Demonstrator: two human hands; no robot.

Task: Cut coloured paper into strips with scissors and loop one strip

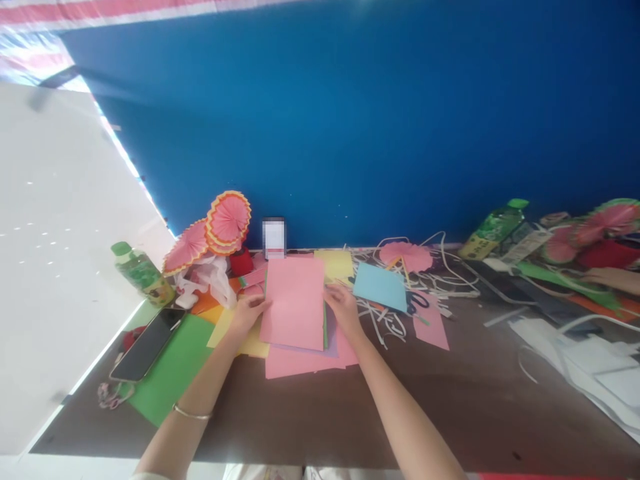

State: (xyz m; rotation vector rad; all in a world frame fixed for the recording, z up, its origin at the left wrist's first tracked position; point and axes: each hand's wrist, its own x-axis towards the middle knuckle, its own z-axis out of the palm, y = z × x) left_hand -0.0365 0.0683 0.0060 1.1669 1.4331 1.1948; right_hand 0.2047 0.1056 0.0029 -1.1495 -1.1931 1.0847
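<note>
My left hand [249, 313] pinches the left edge of a pink sheet of paper [294, 303] between thumb and fingers. Across from it, my right hand [343, 308] grips the same sheet by its right edge. A thin strip of green paper [326, 328] shows just behind that edge. Under the held paper lie a purple sheet [331, 344] and some pink sheets [300, 365], partly covered. Yellow sheets [220, 325] poke out beside my left wrist. Right of my right hand, a light blue sheet [381, 287] rests on white paper strips [387, 327].
A phone [149, 345] lies on green paper [173, 373] at the left, by a green-capped bottle [144, 273]. Pleated paper fans [229, 223] stand behind. Dark-handled scissors [419, 301] sit at the right. Another bottle [495, 230] and white papers [590, 373] are farther right.
</note>
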